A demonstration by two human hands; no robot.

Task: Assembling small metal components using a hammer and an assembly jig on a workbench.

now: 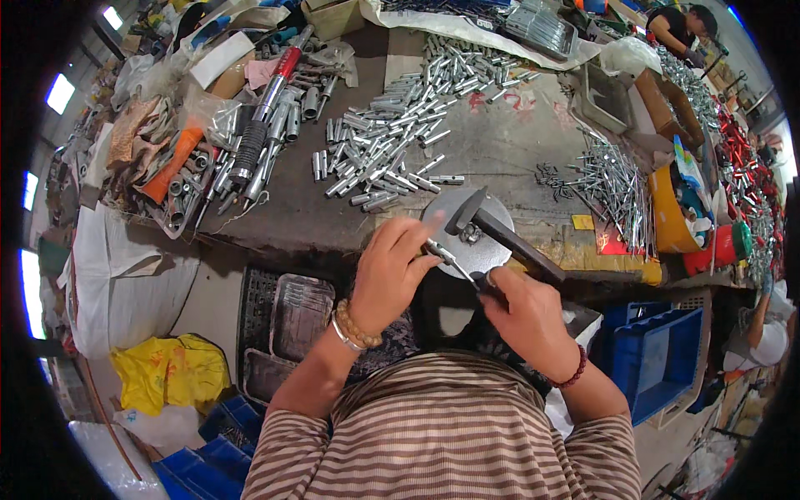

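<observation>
My left hand pinches a thin metal pin and holds it down on a round steel anvil plate at the near edge of the workbench. In my right hand is a hammer with a dark wooden handle. Its black head rests on the plate just right of my left fingertips. A large heap of short silver metal tubes lies on the bench beyond the plate. A pile of thin silver rods lies to the right of it.
The dark workbench also bears rags and tools at left, a yellow bin at right and a cardboard box. Below it are metal trays, blue crates, a yellow bag. Other people work at top right and right.
</observation>
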